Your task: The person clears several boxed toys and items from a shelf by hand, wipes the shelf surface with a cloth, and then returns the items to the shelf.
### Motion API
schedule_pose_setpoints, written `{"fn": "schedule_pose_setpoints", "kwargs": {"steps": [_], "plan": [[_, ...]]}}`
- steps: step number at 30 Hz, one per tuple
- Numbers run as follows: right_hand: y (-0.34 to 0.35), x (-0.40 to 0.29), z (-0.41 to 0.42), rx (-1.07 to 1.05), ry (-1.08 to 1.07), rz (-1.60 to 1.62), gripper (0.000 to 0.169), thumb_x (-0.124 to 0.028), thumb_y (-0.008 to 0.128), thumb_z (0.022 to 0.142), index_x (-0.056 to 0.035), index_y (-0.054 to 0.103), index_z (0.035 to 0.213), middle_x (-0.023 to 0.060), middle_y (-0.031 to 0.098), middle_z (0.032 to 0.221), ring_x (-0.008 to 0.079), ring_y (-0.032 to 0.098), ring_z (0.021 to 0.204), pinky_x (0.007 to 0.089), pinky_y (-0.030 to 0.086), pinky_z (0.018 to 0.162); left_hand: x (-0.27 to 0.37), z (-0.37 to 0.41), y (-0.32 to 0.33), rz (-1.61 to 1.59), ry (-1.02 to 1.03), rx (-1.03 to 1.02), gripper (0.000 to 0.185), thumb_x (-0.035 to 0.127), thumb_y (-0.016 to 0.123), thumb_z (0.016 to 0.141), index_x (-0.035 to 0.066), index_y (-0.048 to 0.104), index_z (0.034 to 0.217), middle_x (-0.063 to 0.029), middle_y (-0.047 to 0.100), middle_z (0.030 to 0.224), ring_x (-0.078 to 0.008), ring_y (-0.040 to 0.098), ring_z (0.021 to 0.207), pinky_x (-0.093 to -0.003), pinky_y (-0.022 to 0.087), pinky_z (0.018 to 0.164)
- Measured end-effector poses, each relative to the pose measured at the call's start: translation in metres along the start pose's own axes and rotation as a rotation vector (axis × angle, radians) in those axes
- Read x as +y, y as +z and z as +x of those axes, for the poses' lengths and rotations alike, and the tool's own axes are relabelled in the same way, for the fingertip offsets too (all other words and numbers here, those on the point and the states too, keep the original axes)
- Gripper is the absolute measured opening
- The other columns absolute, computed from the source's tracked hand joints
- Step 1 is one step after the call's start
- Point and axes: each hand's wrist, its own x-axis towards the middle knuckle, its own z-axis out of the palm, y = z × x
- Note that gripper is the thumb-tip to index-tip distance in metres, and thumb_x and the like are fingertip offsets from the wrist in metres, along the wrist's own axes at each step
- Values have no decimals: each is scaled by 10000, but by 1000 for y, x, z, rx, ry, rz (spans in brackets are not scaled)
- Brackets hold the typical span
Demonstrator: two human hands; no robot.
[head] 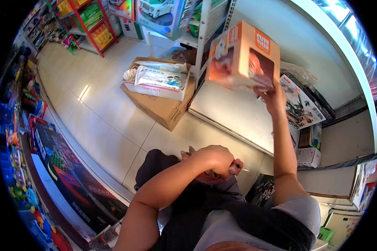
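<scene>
My right hand (271, 95) is raised and grips the lower corner of an orange cardboard toy box (259, 40). The box has a cut-out window with an orange toy (255, 64) showing inside, and its panels bear writing. Motion blurs its lower part. It is held above a white shelf board (229, 109). Near my lap, my left hand (216, 160) is closed around a bunched pinkish cloth (236, 167). Most of the cloth is hidden by the hand and forearm.
A brown carton (157, 106) on the tiled floor carries an open white box (154, 91) of packets. Boxed toys (301, 102) lean at the shelf's back right. Large boxes (75, 182) line the left side. A red rack (91, 25) stands farther off.
</scene>
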Motion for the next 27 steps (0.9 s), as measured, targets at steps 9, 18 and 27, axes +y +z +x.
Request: {"fn": "schedule_pose_setpoints", "kwargs": {"steps": [9, 18, 27], "plan": [[-10, 74, -113, -226, 562, -210, 408, -289, 546, 896, 40, 530, 1137, 153, 595, 1026, 267, 613, 945, 411, 596, 729, 30, 3, 46, 72, 130, -24, 306, 315, 649, 713, 85, 716, 904, -170, 683, 900, -325, 662, 878, -422, 528, 766], [74, 259, -156, -582, 565, -303, 528, -310, 555, 921, -13, 425, 1337, 69, 590, 1008, 145, 561, 830, 298, 506, 744, 34, -13, 72, 51, 4, -40, 265, 294, 628, 755, 304, 688, 1013, -101, 684, 865, -295, 669, 846, -402, 533, 735], [170, 351, -173, -668, 419, -473, 572, -273, 577, 865, 66, 398, 1289, 255, 586, 1098, 308, 599, 1014, 373, 459, 893, 21, -29, 60, -97, 52, 14, 257, 240, 634, 758, 317, 702, 993, -90, 682, 849, -288, 665, 836, -395, 525, 729]]}}
